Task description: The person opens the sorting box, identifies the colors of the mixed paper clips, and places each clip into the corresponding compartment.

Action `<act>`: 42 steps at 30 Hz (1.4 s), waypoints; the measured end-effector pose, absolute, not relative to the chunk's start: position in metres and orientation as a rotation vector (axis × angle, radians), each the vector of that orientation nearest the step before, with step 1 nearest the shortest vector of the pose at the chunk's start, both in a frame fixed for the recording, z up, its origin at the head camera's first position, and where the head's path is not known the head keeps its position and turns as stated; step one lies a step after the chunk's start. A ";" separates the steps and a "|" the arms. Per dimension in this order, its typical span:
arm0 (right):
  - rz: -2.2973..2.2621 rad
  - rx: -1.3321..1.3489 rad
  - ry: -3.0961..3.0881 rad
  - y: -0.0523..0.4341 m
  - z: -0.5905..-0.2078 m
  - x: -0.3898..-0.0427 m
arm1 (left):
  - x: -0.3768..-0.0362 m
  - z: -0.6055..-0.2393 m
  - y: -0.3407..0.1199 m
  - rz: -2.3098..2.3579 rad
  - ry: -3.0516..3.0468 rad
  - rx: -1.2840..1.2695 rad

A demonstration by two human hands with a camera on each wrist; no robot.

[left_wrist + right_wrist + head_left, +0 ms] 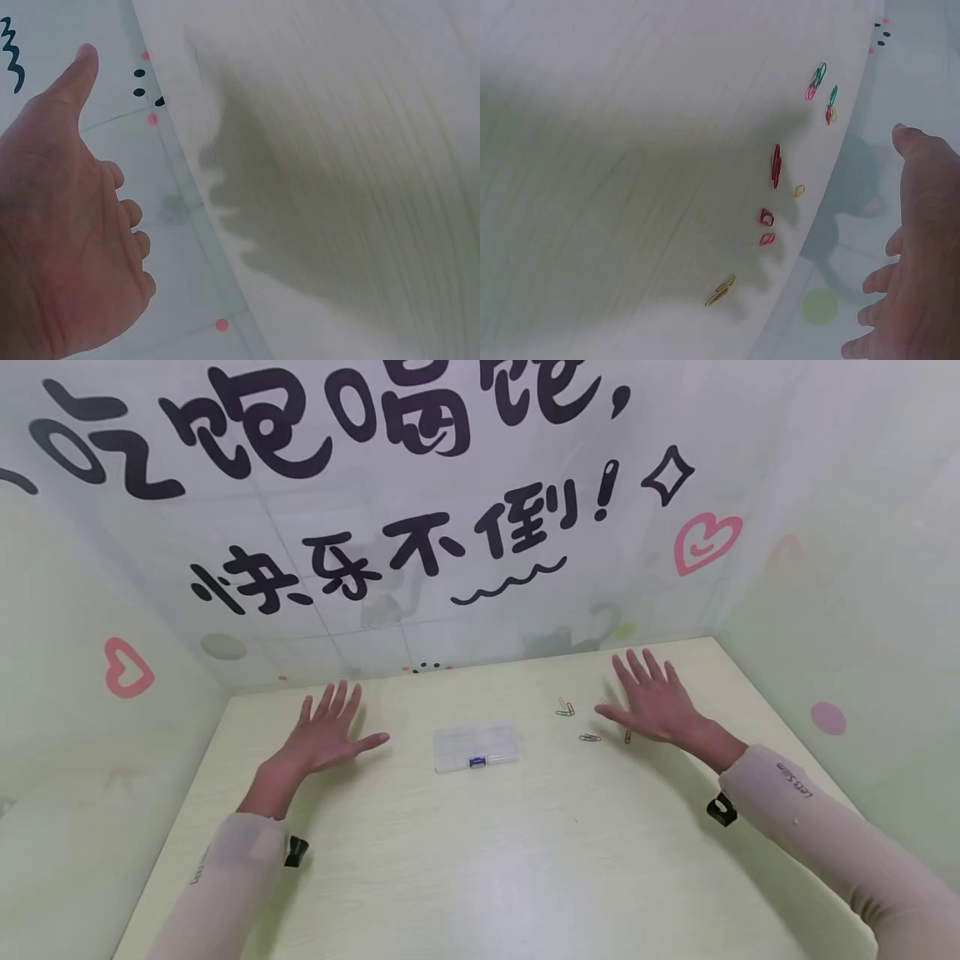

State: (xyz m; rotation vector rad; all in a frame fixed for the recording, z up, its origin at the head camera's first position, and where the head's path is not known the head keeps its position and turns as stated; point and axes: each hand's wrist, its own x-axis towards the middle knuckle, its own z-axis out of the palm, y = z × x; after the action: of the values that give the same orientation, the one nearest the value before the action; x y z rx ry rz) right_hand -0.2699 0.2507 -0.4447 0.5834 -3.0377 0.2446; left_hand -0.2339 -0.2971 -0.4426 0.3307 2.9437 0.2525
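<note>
My left hand [324, 739] hovers over the left side of the table with its fingers spread and holds nothing. My right hand [656, 703], also spread, is raised above the right side. Between the hands lies a clear plastic box [472, 745] with a blue latch, its lid down. Several coloured paper clips [566, 708] lie close to the right hand, which hides some of them in the head view. Seen from the right wrist, dark red clips [776, 166], gold clips [720, 291] and green-and-pink clips [816, 81] lie scattered on the table beneath the hand.
The pale wood-grain table [495, 860] meets a translucent panel [420, 635] at the back, with black writing on it. More panels, marked with a pink heart [129, 668] and dots, stand at both sides. Black wrist mounts [722, 810] stick out below the sleeves.
</note>
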 end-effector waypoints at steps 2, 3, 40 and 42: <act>0.233 0.603 -3.029 0.249 -0.445 -0.269 | -0.234 -0.442 -0.294 0.259 2.945 0.347; 0.223 0.615 -3.026 0.248 -0.445 -0.269 | -0.234 -0.441 -0.292 0.257 2.946 0.355; 0.268 0.968 -2.835 0.198 -0.448 -0.246 | -0.231 -0.441 -0.222 0.232 2.858 0.794; 0.283 0.989 -2.811 0.194 -0.449 -0.245 | -0.231 -0.442 -0.219 0.243 2.850 0.815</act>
State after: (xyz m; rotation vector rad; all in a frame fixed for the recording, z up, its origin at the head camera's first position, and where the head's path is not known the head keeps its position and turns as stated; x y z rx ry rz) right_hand -0.2448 0.1937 -0.4488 0.9892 -2.8106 0.2826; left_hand -0.2308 -0.2185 -0.4416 0.8155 2.8499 0.2435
